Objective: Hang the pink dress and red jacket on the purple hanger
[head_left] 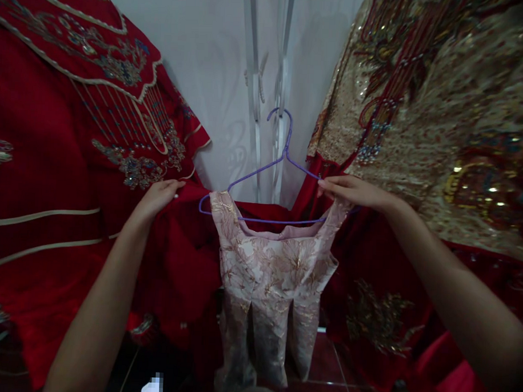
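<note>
A red embroidered robe hangs at left, a gold sequinned robe at right. Between them a small pale pink brocade dress hangs lengthwise down from a purple wire hanger. The right hand pinches the dress's right shoulder strap at the hanger's end; the left hand grips red cloth, apart from the hanger.

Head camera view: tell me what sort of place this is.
Probably a garment storage or dress rental corner: a red embroidered robe, a gold sequinned robe, and a pink brocade dress on a purple wire hanger.
</note>
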`<state>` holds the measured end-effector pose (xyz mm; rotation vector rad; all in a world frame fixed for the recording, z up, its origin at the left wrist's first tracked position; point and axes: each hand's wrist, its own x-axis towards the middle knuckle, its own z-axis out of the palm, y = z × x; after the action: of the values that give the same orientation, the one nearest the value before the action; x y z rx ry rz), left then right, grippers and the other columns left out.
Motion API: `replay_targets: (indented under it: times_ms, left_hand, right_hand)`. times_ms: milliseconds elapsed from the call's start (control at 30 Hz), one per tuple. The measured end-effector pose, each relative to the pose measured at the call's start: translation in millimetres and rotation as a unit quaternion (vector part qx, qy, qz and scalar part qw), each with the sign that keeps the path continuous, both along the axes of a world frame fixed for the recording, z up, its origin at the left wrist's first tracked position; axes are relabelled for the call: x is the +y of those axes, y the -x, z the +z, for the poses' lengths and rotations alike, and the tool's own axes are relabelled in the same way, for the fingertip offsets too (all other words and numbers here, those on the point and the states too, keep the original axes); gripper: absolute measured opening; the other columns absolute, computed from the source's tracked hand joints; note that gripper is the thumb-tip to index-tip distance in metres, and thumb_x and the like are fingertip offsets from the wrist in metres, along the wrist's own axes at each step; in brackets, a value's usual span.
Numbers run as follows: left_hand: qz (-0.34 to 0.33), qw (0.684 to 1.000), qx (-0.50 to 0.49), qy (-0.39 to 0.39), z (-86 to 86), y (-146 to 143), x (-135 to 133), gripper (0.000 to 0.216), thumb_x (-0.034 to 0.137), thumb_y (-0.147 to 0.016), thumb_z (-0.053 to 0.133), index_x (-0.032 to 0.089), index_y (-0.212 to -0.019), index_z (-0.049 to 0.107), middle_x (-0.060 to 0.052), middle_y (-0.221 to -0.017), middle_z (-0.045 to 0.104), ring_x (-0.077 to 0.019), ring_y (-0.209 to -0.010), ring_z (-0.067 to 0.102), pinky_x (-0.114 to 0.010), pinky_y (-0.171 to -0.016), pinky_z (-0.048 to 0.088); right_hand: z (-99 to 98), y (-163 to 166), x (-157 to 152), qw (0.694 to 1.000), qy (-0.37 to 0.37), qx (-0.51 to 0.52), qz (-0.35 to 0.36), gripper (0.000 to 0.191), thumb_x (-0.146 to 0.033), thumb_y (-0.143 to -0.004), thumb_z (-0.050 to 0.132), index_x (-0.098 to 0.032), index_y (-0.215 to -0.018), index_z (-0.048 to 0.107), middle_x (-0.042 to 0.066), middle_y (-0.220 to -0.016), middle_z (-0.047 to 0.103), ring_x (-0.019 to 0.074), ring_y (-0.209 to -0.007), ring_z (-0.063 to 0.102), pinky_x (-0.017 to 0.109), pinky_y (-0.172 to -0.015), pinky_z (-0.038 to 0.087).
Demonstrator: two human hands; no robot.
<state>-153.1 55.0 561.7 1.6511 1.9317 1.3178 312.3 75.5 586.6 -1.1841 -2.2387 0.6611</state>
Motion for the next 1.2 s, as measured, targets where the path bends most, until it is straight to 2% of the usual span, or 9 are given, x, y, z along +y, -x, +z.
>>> replay_targets:
  times_ms: [200,367,433,533,600,700,800,1000,1200]
  left_hand:
    - [0.069,0.937,0.332,0.086,-14.0,16.7,-22.7,0.041,0.052,-0.082,0.043,0.025,-0.106,0.063,-0.010,-0.092,0.068,-0.0285,-0.082,0.062,-0.040,-0.077,0.046]
    - [0.178,0.890,0.402,0.122,-10.8,8.1,-55.4,0.047,0.053,-0.089,0.030,0.028,-0.119,0.055,-0.011,-0.091,0.066,-0.0306,-0.079,0.061,-0.048,-0.070,0.047]
    - [0.122,0.900,0.413,0.065,-6.5,8.2,-57.9,0.046,0.053,-0.091,0.030,0.027,-0.117,0.056,-0.010,-0.096,0.065,-0.0278,-0.084,0.061,-0.048,-0.076,0.048]
    - [-0.112,0.911,0.395,-0.031,3.2,13.1,-55.3,0.042,0.054,-0.090,0.037,0.024,-0.103,0.063,-0.006,-0.112,0.061,-0.0213,-0.101,0.057,-0.040,-0.094,0.045]
    - [-0.236,0.895,0.379,-0.025,10.0,11.5,-54.1,0.038,0.055,-0.087,0.044,0.025,-0.092,0.068,-0.004,-0.121,0.058,-0.0201,-0.112,0.053,-0.039,-0.103,0.039]
    - [-0.319,0.869,0.377,0.016,15.2,-9.9,-51.4,0.032,0.052,-0.085,0.049,0.030,-0.089,0.071,0.000,-0.141,0.045,-0.0231,-0.129,0.042,-0.045,-0.112,0.029]
    - [-0.317,0.880,0.352,-0.041,10.9,-44.4,-38.1,0.035,0.053,-0.086,0.047,0.029,-0.094,0.072,0.002,-0.153,0.028,-0.0260,-0.140,0.026,-0.048,-0.115,0.021]
    - [-0.308,0.901,0.290,-0.095,-3.0,-75.9,-4.4,0.035,0.049,-0.085,0.049,0.025,-0.096,0.072,-0.005,-0.132,0.057,-0.0227,-0.118,0.056,-0.039,-0.106,0.040]
    - [-0.259,0.925,0.238,-0.145,-10.3,-79.5,-11.5,0.034,0.043,-0.085,0.051,0.021,-0.101,0.072,-0.006,-0.113,0.069,-0.0223,-0.111,0.061,-0.036,-0.103,0.043]
  right_hand:
    - [-2.7,-2.1,-10.0,0.999,-0.028,0.017,-0.003,0.049,-0.065,-0.080,0.049,-0.018,-0.081,0.066,-0.004,-0.058,0.049,0.0072,-0.049,0.042,0.020,-0.046,0.030]
    - [-13.5,-17.8,-10.3,0.997,-0.065,0.018,-0.033,0.047,-0.065,-0.075,0.056,-0.019,-0.083,0.063,0.000,-0.068,0.059,0.0123,-0.060,0.051,0.024,-0.054,0.040]
    - [-21.3,-24.6,-10.0,0.994,-0.091,0.010,-0.052,0.048,-0.066,-0.078,0.053,-0.020,-0.082,0.063,0.001,-0.071,0.060,0.0142,-0.065,0.053,0.026,-0.059,0.043]
    - [-30.1,-31.7,-11.6,0.991,-0.110,0.036,-0.065,0.050,-0.068,-0.080,0.048,-0.019,-0.087,0.061,0.003,-0.077,0.062,0.0159,-0.070,0.056,0.028,-0.064,0.046]
    - [-32.3,-34.4,-14.0,0.993,-0.097,0.045,-0.051,0.051,-0.067,-0.080,0.049,-0.019,-0.093,0.060,0.003,-0.081,0.063,0.0165,-0.073,0.057,0.029,-0.068,0.048]
    - [-32.0,-36.2,-17.3,0.996,-0.077,0.041,-0.025,0.049,-0.064,-0.080,0.052,-0.018,-0.097,0.059,0.004,-0.084,0.064,0.0166,-0.075,0.058,0.029,-0.069,0.048]
    - [-32.7,-37.8,-18.2,0.994,-0.096,0.050,-0.026,0.046,-0.061,-0.081,0.054,-0.018,-0.094,0.060,0.004,-0.082,0.063,0.0158,-0.074,0.057,0.028,-0.067,0.047]
    - [-37.4,-43.3,-20.4,0.990,-0.090,0.107,-0.035,0.037,-0.053,-0.083,0.058,-0.018,-0.095,0.064,0.005,-0.086,0.064,0.0147,-0.077,0.058,0.026,-0.071,0.045]
    - [-33.0,-40.6,-25.5,0.984,-0.092,0.135,-0.070,0.034,-0.049,-0.081,0.061,-0.016,-0.088,0.065,0.006,-0.082,0.065,0.0128,-0.073,0.056,0.025,-0.069,0.043]
